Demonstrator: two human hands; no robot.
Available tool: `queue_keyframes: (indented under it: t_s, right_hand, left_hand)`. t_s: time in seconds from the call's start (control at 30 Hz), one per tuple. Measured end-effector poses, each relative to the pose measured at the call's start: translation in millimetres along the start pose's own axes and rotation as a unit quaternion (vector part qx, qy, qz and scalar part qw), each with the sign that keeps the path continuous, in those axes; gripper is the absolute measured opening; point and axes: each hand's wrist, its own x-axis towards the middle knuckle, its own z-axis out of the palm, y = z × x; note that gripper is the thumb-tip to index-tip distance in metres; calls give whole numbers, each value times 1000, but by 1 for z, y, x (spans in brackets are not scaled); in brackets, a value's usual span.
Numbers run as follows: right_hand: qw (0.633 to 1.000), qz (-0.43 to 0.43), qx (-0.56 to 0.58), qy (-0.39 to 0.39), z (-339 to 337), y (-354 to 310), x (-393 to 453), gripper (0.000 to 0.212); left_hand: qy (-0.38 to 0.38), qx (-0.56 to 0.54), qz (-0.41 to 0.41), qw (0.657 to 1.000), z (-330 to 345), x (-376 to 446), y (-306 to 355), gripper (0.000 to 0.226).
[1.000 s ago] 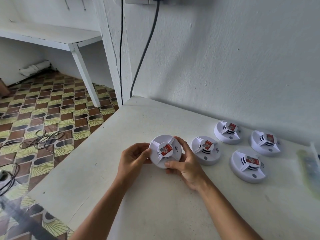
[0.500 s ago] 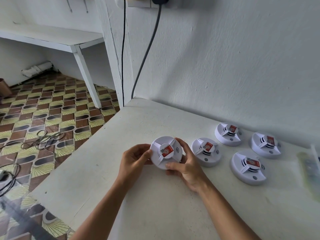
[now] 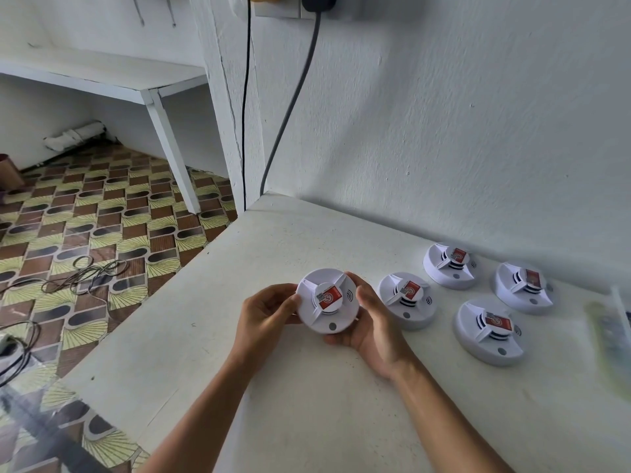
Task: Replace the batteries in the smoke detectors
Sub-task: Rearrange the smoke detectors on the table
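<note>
I hold a round white smoke detector (image 3: 327,299) with a red label just above the white table (image 3: 307,404). My left hand (image 3: 264,315) grips its left rim and my right hand (image 3: 370,322) cups its right and lower edge with curled fingers. Several more white detectors lie face up to the right: one close by (image 3: 406,299), one near the wall (image 3: 450,265), one at the far right (image 3: 522,286) and one nearer me (image 3: 489,330).
A blurred greenish packet (image 3: 611,339) lies at the table's right edge. Two cables (image 3: 283,124) hang down the wall from a socket to the table's back corner. The patterned floor at left carries loose wires (image 3: 82,274). A white shelf (image 3: 102,80) stands beyond.
The held detector has turned slightly clockwise in my hands; the red label now lies more level. The camera view has drifted a little downward.
</note>
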Motion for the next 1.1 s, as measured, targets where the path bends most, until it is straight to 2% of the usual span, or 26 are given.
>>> queue_keyframes:
  t_s: [0.13,0.43,1.1]
  right_hand:
    - [1000,-4,-11,0,-1,-1,-2,58]
    - [996,-22,-87,20,0,1,-5,82]
    - [993,-35,-114,24,5,-1,-8,78]
  left_hand:
    - [-7,0,4,1000,0,-1,1,16]
    - [-5,2,5,1000,1,-1,1,24]
    - [-4,7,7,1000,1,-2,3,27]
